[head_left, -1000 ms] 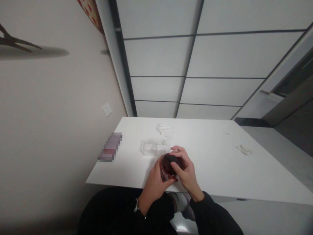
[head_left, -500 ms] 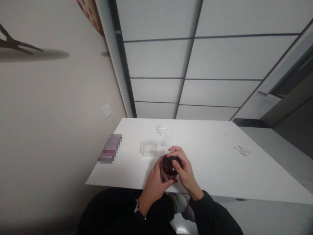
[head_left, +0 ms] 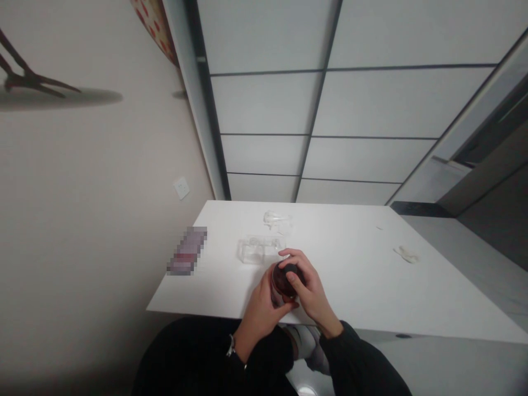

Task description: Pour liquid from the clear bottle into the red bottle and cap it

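A small bottle of dark red liquid (head_left: 279,281) with a black cap (head_left: 290,270) stands at the near edge of the white table (head_left: 363,286). My left hand (head_left: 264,308) is wrapped round the bottle's body from the left and below. My right hand (head_left: 310,289) comes from the right, its thumb and fingers closed around the black cap. Both sleeves are black, and a watch sits on my left wrist.
A clear plastic tray (head_left: 260,248) lies just beyond the bottle, and clear plastic wrapping (head_left: 277,218) farther back. A blurred reddish packet (head_left: 187,251) rests near the table's left edge. A crumpled white scrap (head_left: 406,254) lies at the right. A wall runs along the left.
My right hand's fingers have shifted slightly around the cap, the grip turned a little. The bottle and my left hand stay in place. The view has dipped slightly.
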Available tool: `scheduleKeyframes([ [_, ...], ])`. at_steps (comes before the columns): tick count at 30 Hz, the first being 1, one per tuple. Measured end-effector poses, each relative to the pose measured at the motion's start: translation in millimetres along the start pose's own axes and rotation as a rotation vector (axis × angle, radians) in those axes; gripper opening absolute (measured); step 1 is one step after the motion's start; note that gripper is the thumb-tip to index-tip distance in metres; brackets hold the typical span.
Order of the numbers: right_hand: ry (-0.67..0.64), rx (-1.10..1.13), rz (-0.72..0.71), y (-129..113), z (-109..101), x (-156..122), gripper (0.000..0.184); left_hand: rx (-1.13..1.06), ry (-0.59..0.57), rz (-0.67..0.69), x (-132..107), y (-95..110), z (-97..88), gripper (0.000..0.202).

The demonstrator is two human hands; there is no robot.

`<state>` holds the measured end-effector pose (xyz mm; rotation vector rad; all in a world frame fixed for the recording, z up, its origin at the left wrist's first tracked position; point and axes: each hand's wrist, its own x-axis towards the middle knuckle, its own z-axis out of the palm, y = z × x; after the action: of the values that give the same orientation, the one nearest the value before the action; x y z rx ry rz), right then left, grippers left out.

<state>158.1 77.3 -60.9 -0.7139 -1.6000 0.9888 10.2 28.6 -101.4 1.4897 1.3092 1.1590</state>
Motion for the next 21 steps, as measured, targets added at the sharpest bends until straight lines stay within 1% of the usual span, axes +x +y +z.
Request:
scheduleKeyframes([
  [4, 0.034, 0.006, -0.018, 2, 4, -3, 0.03, -0.002, -0.012, 0.009, 1, 3, -0.1, 0.087],
  [7, 0.068, 0.011, -0.033, 4, 10, -9, 0.033, -0.014, -0.013, 0.029, 1, 4, 0.4, 0.088],
  [9, 0.126, -0.015, -0.043, 6, 12, -13, 0.029, -0.029, -0.016, 0.034, 0, 3, 0.3, 0.093],
  [11, 0.216, -0.05, -0.047, 7, 9, -14, 0.021, -0.029, -0.019, 0.037, -2, 2, -0.3, 0.103],
  [13, 0.313, -0.087, -0.052, 10, -1, -10, 0.019, -0.018, -0.023, 0.05, -5, 0, -1.2, 0.112],
  [14, 0.36, -0.11, -0.06, 12, -9, -6, 0.02, -0.008, -0.028, 0.061, -6, -1, -1.7, 0.113],
  [17, 0.427, -0.207, -0.072, 21, -35, 15, 0.024, 0.03, -0.052, 0.094, -8, -2, -2.7, 0.107],
  [21, 0.497, -0.346, -0.03, 39, -64, 44, 0.031, 0.083, -0.074, 0.078, -8, 2, -3.9, 0.097],
])
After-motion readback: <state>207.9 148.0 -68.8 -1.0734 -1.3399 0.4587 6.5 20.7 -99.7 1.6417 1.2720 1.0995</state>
